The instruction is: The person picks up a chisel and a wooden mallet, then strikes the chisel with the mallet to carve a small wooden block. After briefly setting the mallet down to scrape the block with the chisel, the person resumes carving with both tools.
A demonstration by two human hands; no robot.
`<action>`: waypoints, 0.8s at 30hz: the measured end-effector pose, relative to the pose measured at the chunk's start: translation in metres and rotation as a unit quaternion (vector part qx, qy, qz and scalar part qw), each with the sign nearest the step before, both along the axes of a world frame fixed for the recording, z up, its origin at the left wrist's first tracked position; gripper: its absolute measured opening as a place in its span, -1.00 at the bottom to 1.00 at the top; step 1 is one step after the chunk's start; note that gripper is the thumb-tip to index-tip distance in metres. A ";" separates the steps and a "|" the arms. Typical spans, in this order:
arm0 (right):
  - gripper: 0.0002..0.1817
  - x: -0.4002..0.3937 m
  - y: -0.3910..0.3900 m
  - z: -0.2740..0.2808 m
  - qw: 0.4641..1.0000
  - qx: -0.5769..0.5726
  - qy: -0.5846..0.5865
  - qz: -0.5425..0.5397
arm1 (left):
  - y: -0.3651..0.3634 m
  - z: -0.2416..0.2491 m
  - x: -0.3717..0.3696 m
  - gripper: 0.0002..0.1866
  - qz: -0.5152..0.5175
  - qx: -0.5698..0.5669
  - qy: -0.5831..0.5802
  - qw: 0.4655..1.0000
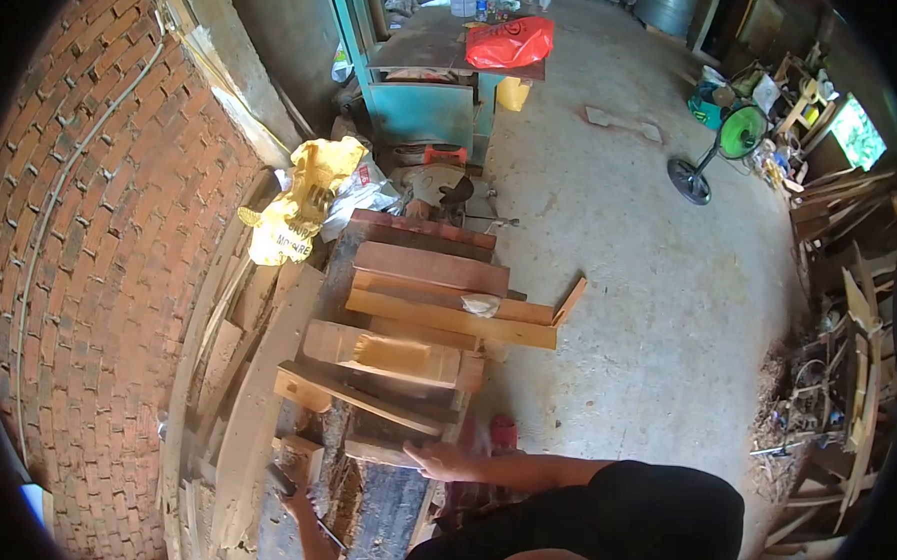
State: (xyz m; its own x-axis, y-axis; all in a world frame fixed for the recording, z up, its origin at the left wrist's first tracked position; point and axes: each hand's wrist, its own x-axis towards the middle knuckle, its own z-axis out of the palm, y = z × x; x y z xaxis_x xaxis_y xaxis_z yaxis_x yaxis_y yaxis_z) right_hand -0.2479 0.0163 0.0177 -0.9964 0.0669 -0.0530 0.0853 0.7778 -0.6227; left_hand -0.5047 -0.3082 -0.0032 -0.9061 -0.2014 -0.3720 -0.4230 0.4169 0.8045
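At the lower left, my left hand (302, 502) is closed around a dark, blocky tool (280, 480); its exact kind I cannot make out. My right hand (442, 463) grips the near end of a short wooden block (379, 451) lying across the dark workbench (390, 513). Just beyond it, a narrow curved wooden piece (358, 400) lies at a slant. Farther up, a wide board (328, 343) has a tan recessed patch on its face. A small piece of wood (301, 459) sits beside my left hand.
More planks (429, 267) lie crosswise up the bench. Long timbers (261, 412) lean along the brick wall (98, 295) on the left, with a yellow sack (307, 199) above. A green fan (741, 133) stands on the concrete floor (646, 339); scrap wood (857, 318) lines the right.
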 end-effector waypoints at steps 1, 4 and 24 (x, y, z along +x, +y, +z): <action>-0.26 0.001 0.001 0.003 1.000 0.010 0.022 -0.008 | -0.001 0.000 -0.003 -0.35 -0.016 0.015 -0.013 1.000; -0.20 0.003 0.001 0.004 1.000 0.018 0.009 -0.009 | 0.011 0.030 -0.002 -0.33 -0.058 -0.019 -0.056 0.997; -0.36 0.003 -0.015 -0.009 0.994 -0.016 0.041 -0.103 | 0.020 0.015 0.005 -0.40 -0.055 -0.070 0.054 0.995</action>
State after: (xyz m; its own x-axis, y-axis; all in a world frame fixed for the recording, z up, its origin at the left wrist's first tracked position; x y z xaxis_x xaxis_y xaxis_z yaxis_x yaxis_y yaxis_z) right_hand -0.2446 0.0016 0.0087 -0.9626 0.2702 0.0224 0.1892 0.7285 -0.6584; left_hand -0.5000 -0.2884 0.0119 -0.9588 -0.1419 -0.2461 -0.2825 0.5665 0.7742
